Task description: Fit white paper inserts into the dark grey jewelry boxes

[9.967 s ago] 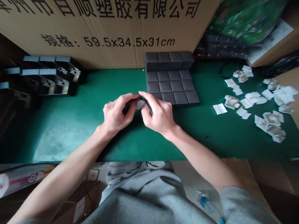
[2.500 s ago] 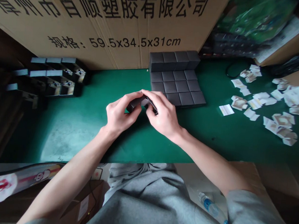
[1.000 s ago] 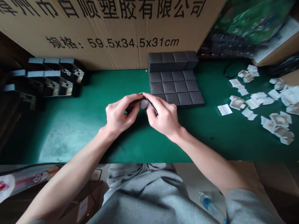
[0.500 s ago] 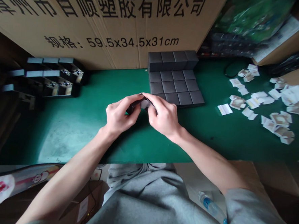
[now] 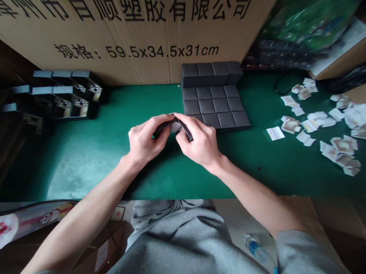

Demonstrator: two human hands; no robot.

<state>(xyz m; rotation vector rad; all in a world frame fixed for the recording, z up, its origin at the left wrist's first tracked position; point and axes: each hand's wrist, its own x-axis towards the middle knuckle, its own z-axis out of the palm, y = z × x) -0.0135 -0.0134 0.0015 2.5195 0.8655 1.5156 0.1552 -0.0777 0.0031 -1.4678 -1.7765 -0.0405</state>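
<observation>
Near the middle of the green table, my left hand [image 5: 146, 139] and my right hand [image 5: 200, 144] close around a small black box [image 5: 186, 129] from both sides. Its dark edges spread apart like an inverted V, and a pale inside shows between my thumbs. My fingers hide most of it. Just beyond my right hand sit rows of closed dark grey boxes [image 5: 214, 107], packed edge to edge with a raised row at the back. Several dark open boxes [image 5: 76, 107] stand at the left, some showing metal parts and pale linings.
A large printed cardboard carton [image 5: 140, 31] walls off the back. White paper pieces [image 5: 318, 120] lie scattered at the right of the green table [image 5: 126, 102]. Below the table edge are a plastic bottle [image 5: 259, 251] and a clear-wrapped roll [image 5: 25, 224]. A green plastic bag [image 5: 314, 21] fills the back right.
My right thumb has shifted slightly left and down, so more of the box's dark right edge shows. Both hands still hold it in about the same place.
</observation>
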